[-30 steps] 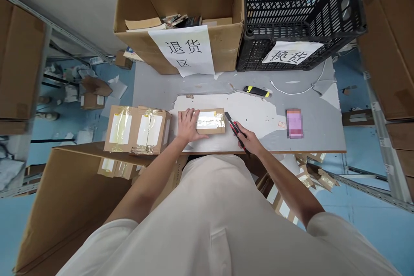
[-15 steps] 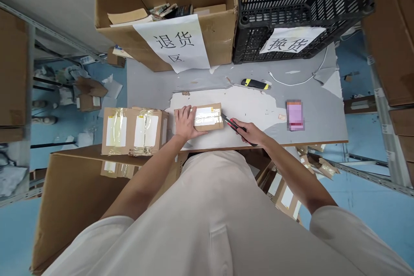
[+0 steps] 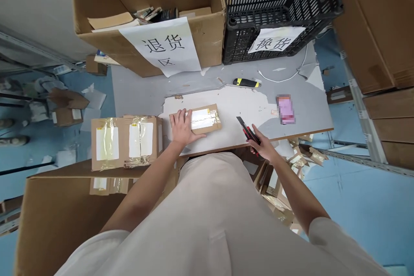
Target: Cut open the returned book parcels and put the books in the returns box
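Note:
A small cardboard box (image 3: 205, 121) with a white label and clear tape lies on the worktable (image 3: 233, 131). My left hand (image 3: 183, 128) lies on the box's left end, fingers spread over the top and thumb along the near side. Closed around a red and black utility knife (image 3: 251, 134), my right hand (image 3: 263, 146) is near the table's front edge. Its blade is out, pointing up and left, apart from the box. A second cutter (image 3: 247, 83), black and yellow, lies farther back on the table.
Behind stand a large carton (image 3: 210, 41) holding books and a black plastic crate (image 3: 237, 43), both with paper signs. Two taped parcels (image 3: 122, 142) sit at the left. To the right are a pink blurred item (image 3: 286, 109) and a white cable (image 3: 284, 81).
My right hand has drawn the utility knife away from the box's right end, toward the right and the table edge. My left hand stays on the box. The camera view has shifted.

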Available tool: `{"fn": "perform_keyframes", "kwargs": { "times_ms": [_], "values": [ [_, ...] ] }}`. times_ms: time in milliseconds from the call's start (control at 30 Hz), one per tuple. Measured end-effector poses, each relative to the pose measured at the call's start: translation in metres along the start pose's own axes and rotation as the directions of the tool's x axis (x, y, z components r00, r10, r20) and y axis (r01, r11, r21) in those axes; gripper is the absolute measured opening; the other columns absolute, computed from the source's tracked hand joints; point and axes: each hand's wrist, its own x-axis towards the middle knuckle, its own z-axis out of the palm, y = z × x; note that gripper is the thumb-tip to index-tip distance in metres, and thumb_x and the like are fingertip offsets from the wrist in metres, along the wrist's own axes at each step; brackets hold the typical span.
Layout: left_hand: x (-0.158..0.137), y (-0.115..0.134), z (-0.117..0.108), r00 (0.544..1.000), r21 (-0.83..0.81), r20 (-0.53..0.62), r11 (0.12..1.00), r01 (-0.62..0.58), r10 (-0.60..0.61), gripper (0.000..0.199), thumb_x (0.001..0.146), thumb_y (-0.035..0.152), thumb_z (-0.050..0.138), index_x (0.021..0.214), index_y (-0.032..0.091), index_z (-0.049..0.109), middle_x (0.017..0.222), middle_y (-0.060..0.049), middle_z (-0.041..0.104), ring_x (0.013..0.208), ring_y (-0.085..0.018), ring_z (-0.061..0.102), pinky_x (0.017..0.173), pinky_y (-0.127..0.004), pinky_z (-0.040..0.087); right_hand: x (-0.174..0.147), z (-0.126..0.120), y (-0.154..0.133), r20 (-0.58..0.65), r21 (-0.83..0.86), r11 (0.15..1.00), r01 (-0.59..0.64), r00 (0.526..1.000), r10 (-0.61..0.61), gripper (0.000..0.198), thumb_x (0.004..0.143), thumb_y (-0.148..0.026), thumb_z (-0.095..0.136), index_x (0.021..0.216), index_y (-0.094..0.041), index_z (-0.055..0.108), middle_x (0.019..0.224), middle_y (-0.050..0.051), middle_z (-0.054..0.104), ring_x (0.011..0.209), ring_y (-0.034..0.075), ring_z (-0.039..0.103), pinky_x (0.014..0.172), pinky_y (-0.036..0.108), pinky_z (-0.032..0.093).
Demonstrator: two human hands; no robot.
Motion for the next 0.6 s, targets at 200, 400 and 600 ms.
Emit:
{"fn": "perform_keyframes", "kwargs": {
  "times_ms": [200,400,600],
  "values": [
    [0.005,-0.014,-0.011,1.0,-0.12,-0.018,0.993,0.017,-0.019,0.092,0.073,0.072,0.052,0.143,0.014,0.037,0.149,-0.02,0.036,0.139,-0.039,0.027,0.113,-0.057,0.012,0.016,0.062,-0.02,-0.22,0.27,0.961,0.051,0.975,0.01,0.052,0.073,-0.054,0.066,0.111,-0.021,0.052,0.085,0.002,0.066,0.058,0.012,0.059,0.049,0.026,0.05],
    [0.017,-0.059,-0.016,0.976,-0.356,-0.047,0.916,0.184,-0.214,0.053,0.088,0.04,0.04,0.128,0.009,0.055,0.138,-0.018,0.051,0.129,-0.029,0.045,0.109,-0.042,0.033,0.034,0.139,-0.02,-0.277,0.379,0.923,0.069,0.96,0.042,0.047,0.076,-0.057,0.061,0.111,-0.03,0.044,0.106,0.002,0.06,0.082,0.016,0.066,0.059,0.028,0.055],
    [-0.005,-0.066,-0.005,0.905,-0.575,0.087,0.721,0.387,-0.416,0.038,0.083,0.042,0.048,0.104,0.016,0.066,0.1,-0.009,0.071,0.089,-0.023,0.064,0.085,-0.035,0.049,0.066,0.138,-0.032,-0.386,0.398,0.901,0.172,0.922,-0.005,0.046,0.075,-0.052,0.061,0.109,-0.028,0.041,0.115,0.004,0.055,0.094,0.016,0.065,0.078,0.034,0.056]
  ]
}}
